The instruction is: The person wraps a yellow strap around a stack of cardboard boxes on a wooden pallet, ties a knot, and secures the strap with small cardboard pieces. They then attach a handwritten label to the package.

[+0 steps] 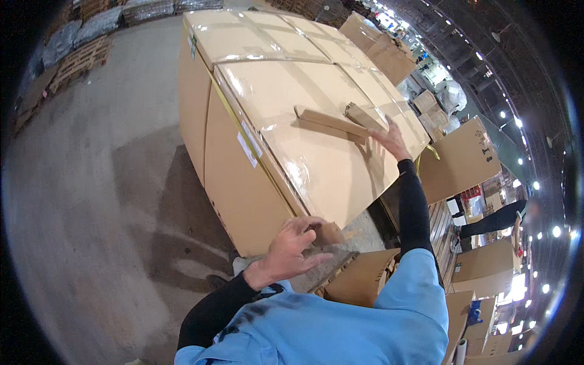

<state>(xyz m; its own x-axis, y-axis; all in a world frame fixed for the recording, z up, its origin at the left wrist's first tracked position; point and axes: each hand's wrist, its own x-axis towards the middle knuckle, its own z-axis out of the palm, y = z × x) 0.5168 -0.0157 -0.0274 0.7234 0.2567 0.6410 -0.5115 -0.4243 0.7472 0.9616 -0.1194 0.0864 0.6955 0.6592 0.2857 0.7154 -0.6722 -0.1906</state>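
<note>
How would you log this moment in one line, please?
Right hand: at cardboard strip, grip unclear | Left hand: open, near large carton | Carton top: clear tape visible

Upper left: a wooden pallet point(80, 62) is set on the grey floor point(140, 85), plastic-wrapped stacks point(99, 28) are lined up near it | right: a co-worker point(496, 220) in dark clothing is seen near cardboard boxes point(483, 266) | overhead: lamps point(518, 122) are lit
</note>
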